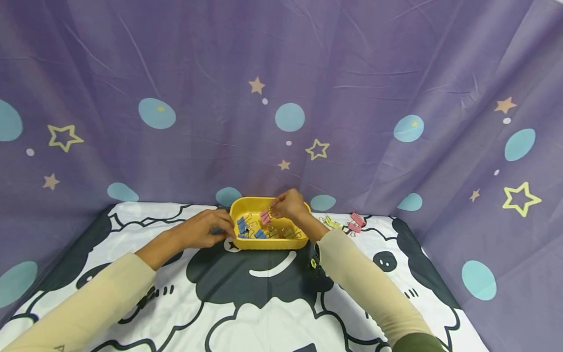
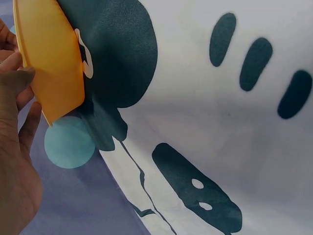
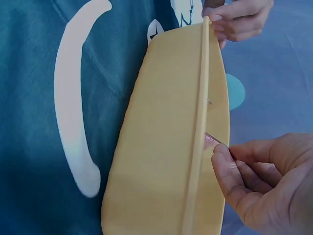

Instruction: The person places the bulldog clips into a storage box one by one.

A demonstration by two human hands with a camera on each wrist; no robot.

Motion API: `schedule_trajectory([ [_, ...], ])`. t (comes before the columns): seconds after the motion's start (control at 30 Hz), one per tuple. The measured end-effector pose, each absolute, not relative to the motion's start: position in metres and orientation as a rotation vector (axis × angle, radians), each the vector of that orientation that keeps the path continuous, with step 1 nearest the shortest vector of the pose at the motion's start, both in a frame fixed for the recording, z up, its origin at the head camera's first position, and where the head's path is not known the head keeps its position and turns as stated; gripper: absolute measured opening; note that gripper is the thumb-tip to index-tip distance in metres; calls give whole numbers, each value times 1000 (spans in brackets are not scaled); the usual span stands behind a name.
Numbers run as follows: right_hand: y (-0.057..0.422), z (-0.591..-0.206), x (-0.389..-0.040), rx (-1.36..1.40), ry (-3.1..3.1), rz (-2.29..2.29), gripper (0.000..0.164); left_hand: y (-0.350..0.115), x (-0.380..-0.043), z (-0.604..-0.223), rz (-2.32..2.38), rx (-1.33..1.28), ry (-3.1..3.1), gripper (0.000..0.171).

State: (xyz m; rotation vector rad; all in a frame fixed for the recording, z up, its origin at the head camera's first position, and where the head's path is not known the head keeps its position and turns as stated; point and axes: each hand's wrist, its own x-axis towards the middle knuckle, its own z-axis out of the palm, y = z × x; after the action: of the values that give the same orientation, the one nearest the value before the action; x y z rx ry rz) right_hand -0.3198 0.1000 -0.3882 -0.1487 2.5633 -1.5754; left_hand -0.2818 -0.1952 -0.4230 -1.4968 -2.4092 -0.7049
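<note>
A yellow tray (image 1: 272,244) stands at the table's back edge with several binder clips inside. My left hand (image 1: 204,229) pinches its left rim, thumb on the outer wall in the left wrist view. Over the tray's right half, my right hand (image 1: 290,204) holds a pink binder clip (image 1: 265,217) by its wire handle, between thumb and fingertips. In the right wrist view the tray wall partly hides this pink clip (image 3: 210,141). Blue binder clips (image 1: 242,225) lie at the tray's left and front, and yellow binder clips (image 1: 288,233) at its front right.
Right of the tray, a yellow binder clip (image 1: 333,222) and pink binder clips (image 1: 355,223) lie on the black-and-white patterned cloth (image 1: 237,318). A purple curtain (image 1: 211,122) with stars and blue ovals hangs right behind the table.
</note>
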Motion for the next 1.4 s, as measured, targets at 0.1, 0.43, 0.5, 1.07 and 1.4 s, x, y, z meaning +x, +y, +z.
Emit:
schedule_trajectory([
  [0.1,92,-390,-320,-148,2570,-1556,16,-196,-281,-423,-706,-1492,-2409,31],
  [0.43,68,-399,-326,-248,2650,-1401,12,-195,-281,-422,-701,-1496,-2422,30],
  [0.5,67,-413,-341,-324,2746,-1253,12,-195,-281,-422,-706,-1500,-2428,30],
  [1.07,94,-448,-395,-346,2809,-1170,8,-194,-280,-420,-698,-1493,-2421,30],
  [1.4,107,-445,-394,-283,2747,-1251,5,-194,-279,-419,-690,-1479,-2445,30],
])
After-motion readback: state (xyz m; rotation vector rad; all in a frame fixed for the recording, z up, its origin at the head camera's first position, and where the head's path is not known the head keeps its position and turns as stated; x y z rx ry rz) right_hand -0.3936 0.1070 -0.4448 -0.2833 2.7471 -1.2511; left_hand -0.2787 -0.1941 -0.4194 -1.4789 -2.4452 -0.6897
